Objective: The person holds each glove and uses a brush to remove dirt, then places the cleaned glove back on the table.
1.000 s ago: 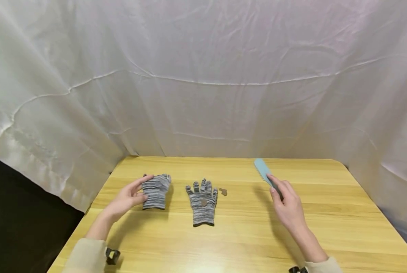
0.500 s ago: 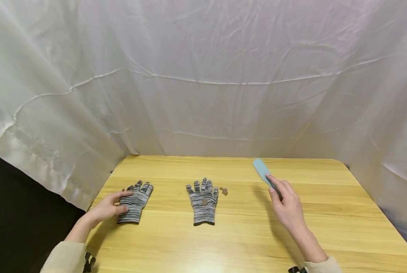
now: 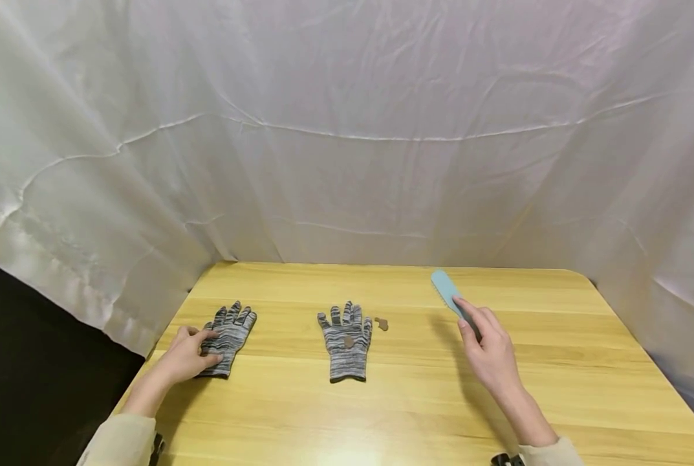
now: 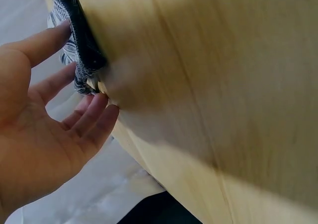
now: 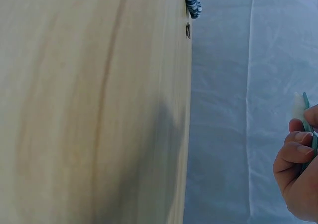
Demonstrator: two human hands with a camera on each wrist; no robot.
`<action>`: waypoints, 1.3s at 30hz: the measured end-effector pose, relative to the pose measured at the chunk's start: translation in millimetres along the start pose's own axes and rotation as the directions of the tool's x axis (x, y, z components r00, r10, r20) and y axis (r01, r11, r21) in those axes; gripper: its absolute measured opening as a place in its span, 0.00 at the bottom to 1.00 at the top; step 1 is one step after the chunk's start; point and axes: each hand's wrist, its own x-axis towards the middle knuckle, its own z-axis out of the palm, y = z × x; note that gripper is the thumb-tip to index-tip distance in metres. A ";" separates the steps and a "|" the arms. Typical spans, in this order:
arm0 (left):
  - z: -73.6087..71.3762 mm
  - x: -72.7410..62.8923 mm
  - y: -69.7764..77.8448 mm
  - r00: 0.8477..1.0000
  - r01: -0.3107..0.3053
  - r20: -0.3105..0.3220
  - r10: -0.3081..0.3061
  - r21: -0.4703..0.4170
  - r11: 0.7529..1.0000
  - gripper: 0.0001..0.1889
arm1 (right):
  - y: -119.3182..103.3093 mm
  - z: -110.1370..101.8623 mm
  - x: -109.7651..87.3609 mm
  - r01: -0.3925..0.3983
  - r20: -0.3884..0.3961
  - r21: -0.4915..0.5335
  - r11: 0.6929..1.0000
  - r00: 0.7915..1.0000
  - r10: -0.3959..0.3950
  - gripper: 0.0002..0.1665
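Observation:
A grey-and-black striped knit glove [image 3: 234, 340] lies at the left of the table with its fingers pointing away. My left hand [image 3: 185, 355] rests at its left edge, thumb and index finger touching the knit. Seen from the left wrist, the glove's dark cuff [image 4: 87, 45] is beside fairly straight fingers. A second matching glove [image 3: 341, 364] lies flat in the middle, a brown spot [image 3: 349, 342] on its palm. On the right, my right hand [image 3: 491, 353] grips a light blue brush [image 3: 445, 288] by its handle, held above the table; pale bristles [image 5: 298, 106] show in the right wrist view.
A small brown patch [image 3: 383, 324] lies on the wooden table [image 3: 428, 401] just right of the middle glove. Pale curtains [image 3: 347, 188] hang behind the table and along its sides. Something black [image 3: 38, 382] lies beyond the left edge.
My left hand has carried the left glove leftward and laid it down, its fingers now spread flat. The right hand and brush have hardly moved, and the middle glove stays in place.

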 end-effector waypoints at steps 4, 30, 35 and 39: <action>-1.1 -3.1 2.5 1.000 -0.018 -0.021 0.018 0.012 1.000 0.29 | -0.1 0.2 0.6 -0.003 0.001 -0.004 1.000 1.000 0.003 0.26; 41.5 6.1 104.4 0.906 -0.143 -0.408 -0.111 -0.543 0.827 0.26 | -0.5 2.7 -2.7 0.019 0.004 0.014 1.000 1.000 -0.019 0.26; 55.2 17.1 125.4 0.924 -0.160 -0.372 -0.085 -0.580 0.799 0.27 | -0.4 3.6 -2.3 0.010 0.009 0.013 1.000 1.000 -0.010 0.26; 64.6 25.6 140.6 0.944 -0.166 -0.327 -0.041 -0.581 0.796 0.27 | -0.6 3.4 -2.1 0.011 0.009 0.013 1.000 1.000 -0.011 0.26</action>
